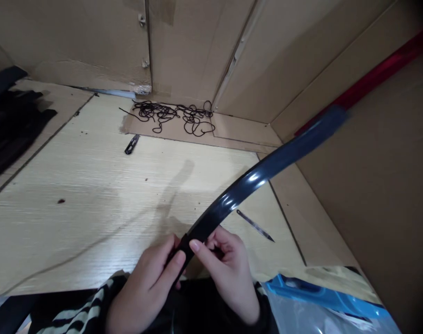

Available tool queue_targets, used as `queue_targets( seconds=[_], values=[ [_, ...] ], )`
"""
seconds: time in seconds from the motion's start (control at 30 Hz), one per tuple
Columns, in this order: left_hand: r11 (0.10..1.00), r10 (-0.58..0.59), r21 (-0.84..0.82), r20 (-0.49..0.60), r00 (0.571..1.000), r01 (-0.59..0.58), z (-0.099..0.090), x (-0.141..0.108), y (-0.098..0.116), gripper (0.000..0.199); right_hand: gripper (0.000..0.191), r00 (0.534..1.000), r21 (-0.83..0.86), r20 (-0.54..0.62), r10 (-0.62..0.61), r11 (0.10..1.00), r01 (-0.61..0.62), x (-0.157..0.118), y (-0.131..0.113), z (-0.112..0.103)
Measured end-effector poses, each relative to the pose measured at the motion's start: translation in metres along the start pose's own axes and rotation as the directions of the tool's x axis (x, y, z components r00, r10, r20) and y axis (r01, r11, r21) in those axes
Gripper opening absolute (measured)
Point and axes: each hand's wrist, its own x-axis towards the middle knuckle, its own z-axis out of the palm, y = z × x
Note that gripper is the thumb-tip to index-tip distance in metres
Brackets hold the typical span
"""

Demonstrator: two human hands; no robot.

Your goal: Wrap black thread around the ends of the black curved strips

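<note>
1. A long, curved, glossy dark-blue plastic strip (253,181) is held in both hands above a pale wood-grain tabletop (75,185); it arcs up and to the right, and its lower end is black.
2. Left hand (145,287): the fingers (174,262) close narrowly around the black lower end of the strip. A black-and-cream striped sleeve (79,306) covers the wrist.
3. Right hand (228,273): the fingers (220,243) curl closely behind the strip, and the thumb (195,247) presses on its black end, just beside the left hand. A dark cuff (263,301) shows at the wrist.
4. Upper right: a red strip (378,74) runs along a brown cardboard wall (371,232). The far end of the blue strip is blurred, so it is unclear whether the two touch.
5. Tabletop: a black utility knife (132,144) lies near the far edge, and a thin, pointed metal blade (255,225) lies beyond the right hand.
6. Far edge: a tangled thin black cord (169,111) rests on a flat piece of cardboard (239,127).
7. Left edge: a pile of black fabric (12,120) lies on the table.
8. Lower right: a clear plastic bag with blue edging (322,297) lies close to the right hand.
</note>
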Motion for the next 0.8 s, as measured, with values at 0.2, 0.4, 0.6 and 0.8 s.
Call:
queue_targets(
  seconds=[0.2, 0.4, 0.6, 0.8],
  values=[
    [0.973, -0.189, -0.149, -0.100, 0.977, 0.173, 0.004, -0.007, -0.014, 0.050, 0.026, 0.968, 0.193, 0.241, 0.065, 0.975, -0.113, -0.002, 0.006, -0.001],
    [0.769, -0.125, -0.525, 0.436, 0.891, 0.365, 0.000, -0.002, -0.021, 0.046, 0.032, 0.925, 0.285, 0.373, -0.077, 0.958, -0.035, 0.001, 0.013, -0.009],
    [0.827, -0.088, -0.474, 0.420, 0.903, 0.301, -0.001, 0.001, -0.009, 0.051, 0.036, 0.975, 0.208, 0.214, -0.052, 0.978, 0.006, -0.001, 0.003, -0.003],
    [0.981, -0.089, -0.178, -0.025, 0.996, 0.083, 0.003, -0.005, -0.003, 0.044, 0.034, 0.997, -0.008, 0.075, -0.012, 1.000, 0.013, -0.003, 0.000, 0.001]
  ],
)
